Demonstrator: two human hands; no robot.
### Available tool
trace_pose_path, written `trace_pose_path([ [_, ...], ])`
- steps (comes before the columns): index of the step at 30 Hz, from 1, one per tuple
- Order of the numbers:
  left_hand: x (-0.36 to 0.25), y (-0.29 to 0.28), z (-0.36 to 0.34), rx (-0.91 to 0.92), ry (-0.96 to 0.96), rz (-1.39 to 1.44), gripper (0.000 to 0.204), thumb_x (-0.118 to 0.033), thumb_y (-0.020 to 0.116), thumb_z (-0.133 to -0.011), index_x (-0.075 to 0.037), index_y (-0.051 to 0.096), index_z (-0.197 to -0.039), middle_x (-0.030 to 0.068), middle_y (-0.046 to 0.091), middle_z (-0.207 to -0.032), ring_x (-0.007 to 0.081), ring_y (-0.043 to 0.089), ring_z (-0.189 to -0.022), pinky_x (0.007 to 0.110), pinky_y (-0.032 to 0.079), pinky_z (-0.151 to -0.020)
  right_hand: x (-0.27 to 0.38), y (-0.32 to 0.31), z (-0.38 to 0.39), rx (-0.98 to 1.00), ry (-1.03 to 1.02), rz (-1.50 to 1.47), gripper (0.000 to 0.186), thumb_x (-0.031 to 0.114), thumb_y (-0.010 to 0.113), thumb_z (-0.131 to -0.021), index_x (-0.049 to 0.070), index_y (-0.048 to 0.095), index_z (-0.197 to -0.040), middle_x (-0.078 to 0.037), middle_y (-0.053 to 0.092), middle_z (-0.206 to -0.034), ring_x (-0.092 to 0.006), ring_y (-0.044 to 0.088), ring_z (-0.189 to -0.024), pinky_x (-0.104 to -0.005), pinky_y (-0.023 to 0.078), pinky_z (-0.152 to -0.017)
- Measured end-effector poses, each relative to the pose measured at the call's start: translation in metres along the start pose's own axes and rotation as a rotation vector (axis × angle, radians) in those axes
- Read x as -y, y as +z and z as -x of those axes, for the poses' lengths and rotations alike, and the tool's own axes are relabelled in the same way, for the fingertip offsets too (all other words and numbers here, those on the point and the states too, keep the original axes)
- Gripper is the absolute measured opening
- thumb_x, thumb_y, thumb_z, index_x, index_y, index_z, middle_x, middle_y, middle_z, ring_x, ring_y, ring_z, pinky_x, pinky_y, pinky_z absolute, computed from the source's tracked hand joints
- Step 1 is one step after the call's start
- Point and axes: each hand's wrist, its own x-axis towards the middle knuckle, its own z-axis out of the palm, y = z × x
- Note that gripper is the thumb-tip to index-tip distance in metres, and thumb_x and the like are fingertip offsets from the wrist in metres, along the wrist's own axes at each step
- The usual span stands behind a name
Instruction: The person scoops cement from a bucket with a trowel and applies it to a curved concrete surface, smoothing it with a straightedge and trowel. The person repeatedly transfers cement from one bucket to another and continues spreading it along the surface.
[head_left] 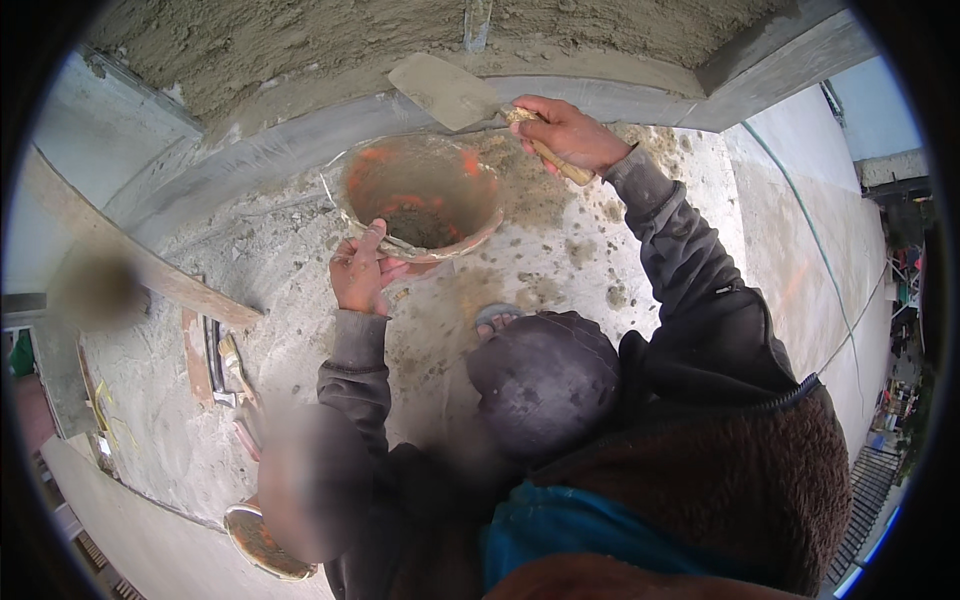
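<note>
My right hand [560,135] grips the wooden handle of a trowel [445,90], its flat, mortar-coated blade held above the back of an orange bucket, close to the grey ledge [360,105]. My left hand [365,265] is closed on the bucket's front left rim. The bucket [475,215] is crusted with mortar and holds grey wet mortar in its bottom. Rough render covers the surface beyond the ledge.
A long board [150,250] slants at the left, near tools [220,360] on the spattered floor [560,270]. A smaller container [265,540] sits at the lower left. A green hose [810,220] crosses the right side. My knee [545,390] is below the bucket.
</note>
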Motion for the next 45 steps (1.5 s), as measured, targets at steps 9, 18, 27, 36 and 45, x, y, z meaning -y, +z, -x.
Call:
trace_pose_path([
  [9, 0.018, -0.008, -0.001, -0.027, -0.021, 0.004, 0.04, -0.032, 0.08, -0.087, 0.0, 0.056, -0.097, 0.0137, 0.066, -0.088, 0.022, 0.068, -0.065, 0.035, 0.063, -0.061, 0.042, 0.076, -0.109, 0.068, 0.105, -0.312, 0.034, 0.031, 0.055, -0.103, 0.0, 0.049, -0.117, -0.006, 0.056, -0.089, -0.0133, 0.059, -0.059, -0.0354, 0.052, -0.047],
  [18, 0.009, -0.003, 0.009, -0.029, -0.052, -0.033, 0.042, -0.033, 0.077, -0.089, 0.001, 0.059, -0.104, 0.0132, 0.066, -0.091, 0.0222, 0.068, -0.068, 0.036, 0.063, -0.065, -0.009, -0.009, -0.044, -0.023, 0.207, -0.247, 0.043, 0.038, 0.054, -0.103, 0.002, 0.046, -0.126, -0.005, 0.053, -0.092, -0.012, 0.054, -0.057, -0.033, 0.051, -0.046],
  [27, 0.009, -0.003, 0.01, -0.021, -0.025, -0.034, 0.042, -0.033, 0.078, -0.089, 0.002, 0.06, -0.104, 0.0128, 0.066, -0.093, 0.0192, 0.066, -0.067, 0.035, 0.063, -0.065, -0.079, -0.147, -0.027, -0.039, 0.23, 0.368, 0.061, 0.055, 0.055, -0.099, 0.017, 0.05, -0.147, 0.001, 0.056, -0.084, -0.0092, 0.048, -0.05, -0.0307, 0.044, -0.046],
  [36, 0.001, 0.002, 0.012, -0.07, -0.048, -0.055, 0.04, -0.034, 0.077, -0.088, 0.0, 0.061, -0.103, 0.0097, 0.065, -0.09, 0.0165, 0.062, -0.063, 0.034, 0.062, -0.065, -0.099, -0.202, -0.068, -0.046, 0.119, 0.474, 0.051, 0.058, 0.057, -0.097, 0.016, 0.068, -0.124, 0.001, 0.054, -0.07, -0.0095, 0.047, -0.051, -0.0301, 0.039, -0.047],
  [45, -0.015, -0.045, 0.007, -0.041, -0.057, -0.226, 0.032, -0.034, 0.077, -0.087, -0.009, 0.057, -0.087, 0.0026, 0.06, -0.076, 0.0105, 0.059, -0.059, 0.027, 0.057, -0.058, -0.024, -0.043, 0.022, 0.117, -0.572, 0.902, 0.039, 0.026, 0.068, -0.097, 0.007, 0.058, -0.129, -0.017, 0.066, -0.125, -0.0374, 0.07, -0.099, -0.0411, 0.057, -0.081],
])
